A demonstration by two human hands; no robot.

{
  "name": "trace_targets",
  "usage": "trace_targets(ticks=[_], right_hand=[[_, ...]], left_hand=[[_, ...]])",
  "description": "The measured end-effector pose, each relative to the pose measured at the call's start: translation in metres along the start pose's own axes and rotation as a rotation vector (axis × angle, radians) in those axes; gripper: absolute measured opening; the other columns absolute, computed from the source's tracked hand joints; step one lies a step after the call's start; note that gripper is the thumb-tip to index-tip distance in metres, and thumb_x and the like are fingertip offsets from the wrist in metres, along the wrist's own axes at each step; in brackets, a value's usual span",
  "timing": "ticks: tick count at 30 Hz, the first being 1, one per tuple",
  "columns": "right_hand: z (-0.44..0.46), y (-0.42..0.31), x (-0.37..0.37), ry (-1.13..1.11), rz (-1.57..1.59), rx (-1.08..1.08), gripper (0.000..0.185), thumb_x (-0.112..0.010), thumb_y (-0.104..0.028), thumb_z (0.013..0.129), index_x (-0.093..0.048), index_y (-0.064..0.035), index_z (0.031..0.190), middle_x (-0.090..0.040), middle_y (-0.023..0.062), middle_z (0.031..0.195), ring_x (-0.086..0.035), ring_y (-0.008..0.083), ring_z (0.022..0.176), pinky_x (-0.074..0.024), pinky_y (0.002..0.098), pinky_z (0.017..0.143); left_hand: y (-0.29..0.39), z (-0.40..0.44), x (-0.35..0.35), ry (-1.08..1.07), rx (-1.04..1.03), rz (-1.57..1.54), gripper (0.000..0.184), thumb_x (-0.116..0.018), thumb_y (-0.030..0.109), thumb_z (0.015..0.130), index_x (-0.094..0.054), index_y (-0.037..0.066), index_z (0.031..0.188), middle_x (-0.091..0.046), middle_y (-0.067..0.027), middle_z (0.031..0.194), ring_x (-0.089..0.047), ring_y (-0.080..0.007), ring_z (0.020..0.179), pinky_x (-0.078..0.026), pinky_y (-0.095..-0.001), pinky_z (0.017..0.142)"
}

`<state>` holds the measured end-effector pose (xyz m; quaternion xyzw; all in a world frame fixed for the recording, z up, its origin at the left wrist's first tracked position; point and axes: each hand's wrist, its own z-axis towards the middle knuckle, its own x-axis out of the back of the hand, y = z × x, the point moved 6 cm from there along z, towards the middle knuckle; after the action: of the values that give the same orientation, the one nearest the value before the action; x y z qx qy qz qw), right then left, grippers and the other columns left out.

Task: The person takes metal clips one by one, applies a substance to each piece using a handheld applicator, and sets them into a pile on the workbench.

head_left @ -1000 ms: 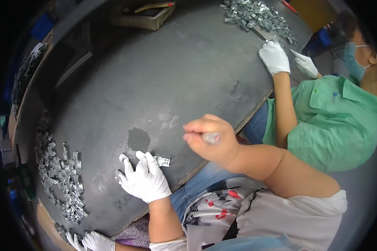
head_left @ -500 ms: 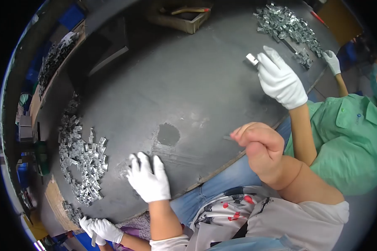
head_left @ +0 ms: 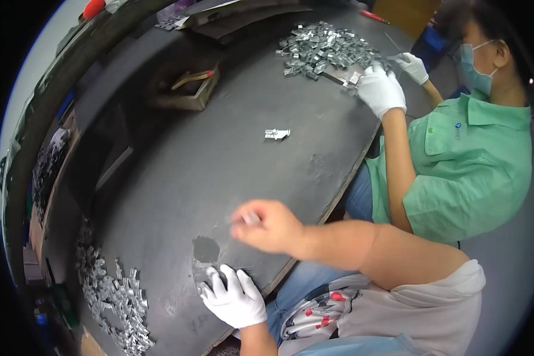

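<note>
My left hand, in a white glove, rests on the dark tabletop with its fingers apart and nothing in them. Beside its fingertips is a dark, rough patch. My bare right hand hovers over the table, curled closed and blurred by motion. A small pale grey end shows at its fingers; what it belongs to cannot be made out. Farther up the table lies a shiny bent metal clip, apart from both my hands.
Metal clips form one heap at lower left and another at the back. A co-worker in a green shirt sits to the right, one gloved hand at the back heap. A tray holds a yellow-and-red handled tool.
The view has swung right. The co-worker's gloved hand has gone back to the heap, and a metal clip now lies on the table. My right hand has moved closer to my left.
</note>
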<state>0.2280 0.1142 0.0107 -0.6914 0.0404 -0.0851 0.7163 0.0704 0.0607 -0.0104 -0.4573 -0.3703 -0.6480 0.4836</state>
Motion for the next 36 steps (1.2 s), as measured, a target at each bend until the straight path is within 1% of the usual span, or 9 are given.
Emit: trace_targets(ticks=[3,6,9,15,19,26,29,32,36], right_hand=[[0.059,0.019,0.041,0.126,-0.284,-0.294,0.031,-0.063,-0.021,0.075,-0.055,-0.0026,0.098,-0.058,0.0050,0.074,-0.054,0.0102,0.071,-0.0447,0.0268,0.065],[0.096,0.032,0.106,0.381,-0.685,-0.401,0.040,-0.059,-0.028,0.077,-0.053,-0.0059,0.110,-0.060,0.0142,0.099,-0.057,0.0284,0.092,-0.0443,0.0353,0.079],[0.103,0.038,0.112,0.377,-0.733,-0.589,0.038,-0.059,-0.029,0.077,-0.054,-0.0084,0.109,-0.060,0.0127,0.101,-0.057,0.0273,0.094,-0.0446,0.0346,0.079],[0.041,0.042,-0.022,-0.443,-1.028,-0.216,0.017,-0.052,-0.022,0.078,-0.061,-0.0129,0.089,-0.058,0.0114,0.092,-0.057,0.0278,0.088,-0.0461,0.0372,0.074],[-0.012,0.022,-0.061,-0.632,-0.822,-0.169,0.021,-0.057,-0.027,0.077,-0.062,-0.0142,0.093,-0.058,0.0121,0.089,-0.057,0.0286,0.083,-0.0461,0.0363,0.072],[-0.024,-0.027,-0.010,-0.069,-0.326,0.213,0.043,-0.068,-0.040,0.071,-0.059,-0.0046,0.095,-0.058,0.0115,0.079,-0.057,0.0248,0.075,-0.0458,0.0314,0.066],[-0.024,-0.027,-0.006,-0.077,-0.463,0.205,0.040,-0.072,-0.032,0.070,-0.059,-0.0043,0.096,-0.059,0.0097,0.080,-0.057,0.0202,0.072,-0.0460,0.0290,0.065],[-0.023,-0.013,-0.015,-0.083,0.011,-0.194,0.035,-0.073,-0.021,0.070,-0.059,-0.0036,0.096,-0.059,0.0073,0.081,-0.057,0.0150,0.071,-0.0461,0.0268,0.064],[-0.019,-0.023,-0.039,-0.118,-0.010,0.086,0.025,-0.067,-0.007,0.072,-0.059,-0.0031,0.095,-0.060,0.0053,0.081,-0.057,0.0130,0.072,-0.0460,0.0259,0.064]], left_hand=[[-0.002,-0.002,-0.002,0.040,0.003,-0.030,0.029,-0.056,0.021,0.075,-0.058,0.006,0.099,-0.056,-0.0152,0.103,-0.049,-0.0375,0.093,-0.037,-0.0483,0.087],[-0.003,0.002,-0.003,0.024,0.041,-0.057,0.030,-0.057,0.021,0.073,-0.057,0.007,0.100,-0.056,-0.0133,0.103,-0.048,-0.0374,0.092,-0.037,-0.0489,0.087],[-0.004,0.006,-0.003,-0.036,0.066,-0.074,0.032,-0.057,0.022,0.074,-0.057,0.006,0.102,-0.055,-0.0146,0.106,-0.048,-0.0387,0.093,-0.036,-0.0495,0.088],[-0.009,0.006,-0.004,-0.054,0.140,-0.046,0.041,-0.052,0.028,0.077,-0.053,0.004,0.111,-0.051,-0.0216,0.114,-0.047,-0.0434,0.099,-0.033,-0.0501,0.091],[-0.015,0.004,-0.008,-0.059,0.143,-0.049,0.042,-0.050,0.030,0.079,-0.051,0.004,0.113,-0.050,-0.0219,0.115,-0.048,-0.0429,0.100,-0.033,-0.0497,0.092],[-0.019,0.002,-0.009,-0.023,0.180,-0.088,0.036,-0.050,0.033,0.081,-0.057,0.009,0.107,-0.053,-0.0177,0.113,-0.049,-0.0411,0.100,-0.033,-0.0491,0.092],[-0.024,0.002,-0.016,-0.046,0.295,-0.096,0.034,-0.049,0.035,0.081,-0.059,0.015,0.106,-0.052,-0.0143,0.116,-0.048,-0.0414,0.101,-0.033,-0.0488,0.092],[-0.024,0.010,-0.018,-0.102,0.362,-0.048,0.033,-0.048,0.040,0.081,-0.060,0.021,0.105,-0.051,-0.0120,0.119,-0.046,-0.0419,0.104,-0.033,-0.0476,0.092],[-0.026,0.013,-0.022,-0.135,0.368,-0.036,0.032,-0.049,0.040,0.080,-0.060,0.023,0.105,-0.051,-0.0118,0.119,-0.046,-0.0410,0.105,-0.033,-0.0482,0.091]])
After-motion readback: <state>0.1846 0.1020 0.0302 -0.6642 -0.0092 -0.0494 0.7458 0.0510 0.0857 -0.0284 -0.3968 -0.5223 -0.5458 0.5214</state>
